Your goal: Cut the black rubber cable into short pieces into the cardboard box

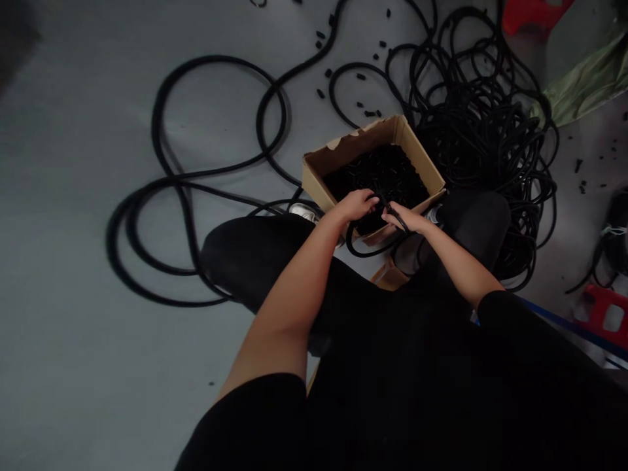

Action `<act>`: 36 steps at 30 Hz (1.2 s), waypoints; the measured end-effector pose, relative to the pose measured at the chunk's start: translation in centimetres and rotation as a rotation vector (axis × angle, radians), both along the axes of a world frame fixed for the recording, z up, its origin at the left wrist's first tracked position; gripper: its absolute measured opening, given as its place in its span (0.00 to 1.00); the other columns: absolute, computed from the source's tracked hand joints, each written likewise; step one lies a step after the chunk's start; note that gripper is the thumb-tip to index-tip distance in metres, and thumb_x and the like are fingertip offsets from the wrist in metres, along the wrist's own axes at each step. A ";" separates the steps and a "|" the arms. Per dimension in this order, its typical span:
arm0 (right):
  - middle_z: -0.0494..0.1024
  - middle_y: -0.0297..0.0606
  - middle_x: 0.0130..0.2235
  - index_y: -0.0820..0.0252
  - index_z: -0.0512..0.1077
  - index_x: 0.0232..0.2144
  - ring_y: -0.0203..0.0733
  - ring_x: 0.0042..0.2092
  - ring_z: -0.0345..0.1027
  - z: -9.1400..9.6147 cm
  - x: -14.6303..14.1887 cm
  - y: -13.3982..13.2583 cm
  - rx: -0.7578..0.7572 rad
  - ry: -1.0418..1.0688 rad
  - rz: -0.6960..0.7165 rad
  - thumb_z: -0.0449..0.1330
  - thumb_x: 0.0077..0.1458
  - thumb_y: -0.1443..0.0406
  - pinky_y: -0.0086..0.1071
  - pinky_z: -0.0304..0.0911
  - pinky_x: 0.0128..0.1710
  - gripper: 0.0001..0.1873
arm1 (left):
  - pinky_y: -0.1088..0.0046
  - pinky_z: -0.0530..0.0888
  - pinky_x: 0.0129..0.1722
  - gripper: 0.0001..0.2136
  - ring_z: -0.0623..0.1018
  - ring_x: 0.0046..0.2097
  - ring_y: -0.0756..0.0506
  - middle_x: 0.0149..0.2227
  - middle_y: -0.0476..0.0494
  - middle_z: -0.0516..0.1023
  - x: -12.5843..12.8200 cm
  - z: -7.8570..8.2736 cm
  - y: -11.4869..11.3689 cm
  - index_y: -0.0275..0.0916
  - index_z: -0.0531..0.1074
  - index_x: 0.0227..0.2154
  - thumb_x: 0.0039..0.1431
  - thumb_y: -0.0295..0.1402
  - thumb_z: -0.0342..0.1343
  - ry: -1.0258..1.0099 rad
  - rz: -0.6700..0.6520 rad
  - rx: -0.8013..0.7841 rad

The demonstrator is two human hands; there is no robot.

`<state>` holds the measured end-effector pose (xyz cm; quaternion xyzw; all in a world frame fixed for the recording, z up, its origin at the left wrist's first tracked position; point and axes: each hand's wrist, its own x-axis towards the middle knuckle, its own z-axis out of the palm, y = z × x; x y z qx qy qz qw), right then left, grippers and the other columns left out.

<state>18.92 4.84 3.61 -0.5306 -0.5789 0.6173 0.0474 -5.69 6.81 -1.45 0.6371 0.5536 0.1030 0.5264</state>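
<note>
My left hand (pixel 358 204) is closed on a black rubber hose (pixel 367 254) above the near side of an open cardboard box (pixel 318 186). Just to its right, my right hand (pixel 405 217) is closed around the same hose, which sags in a loop below both hands. Something dark lies between my fingertips; whether it is a tool or only the hose, I cannot make out. Inside the box lies a layer of small black pieces (pixel 377 171).
A large tangle of black hose (pixel 483 131) lies right of the box, and wide hose loops (pixel 220 59) spread left across the grey floor. Short black pieces (pixel 361 76) are scattered behind the box. Red plastic stools (pixel 534 14) and green cloth (pixel 583 82) are at right.
</note>
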 end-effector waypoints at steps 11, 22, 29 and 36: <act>0.74 0.25 0.28 0.53 0.72 0.42 0.36 0.29 0.70 1.3 0.1 1.0 0.005 -0.091 -0.169 0.70 0.81 0.64 0.26 0.64 0.31 0.12 | 0.60 0.84 0.52 0.08 0.88 0.43 0.37 0.43 0.40 0.89 0.6 2.3 -0.6 0.42 0.77 0.56 0.81 0.36 0.61 -0.016 0.179 -0.049; 0.78 0.27 0.33 0.55 0.74 0.42 0.38 0.36 0.75 1.4 0.1 0.7 -0.014 -0.021 -0.141 0.72 0.80 0.66 0.28 0.68 0.39 0.11 | 0.58 0.82 0.57 0.04 0.85 0.47 0.36 0.39 0.45 0.81 0.5 2.5 -0.6 0.45 0.76 0.48 0.77 0.38 0.63 -0.024 0.099 0.017; 0.78 0.28 0.34 0.55 0.75 0.42 0.39 0.38 0.75 1.1 0.0 1.0 -0.045 0.001 -0.163 0.76 0.78 0.65 0.29 0.68 0.41 0.14 | 0.58 0.83 0.60 0.11 0.87 0.51 0.34 0.44 0.39 0.88 0.5 2.2 -0.5 0.41 0.84 0.53 0.78 0.38 0.60 -0.008 0.008 0.052; 0.80 0.30 0.37 0.55 0.75 0.42 0.39 0.40 0.76 0.5 0.1 0.9 -0.082 0.080 -0.205 0.83 0.73 0.57 0.28 0.70 0.39 0.20 | 0.56 0.84 0.66 0.16 0.89 0.58 0.32 0.56 0.31 0.93 0.9 2.6 -0.5 0.38 0.87 0.58 0.80 0.37 0.57 0.035 -0.059 0.094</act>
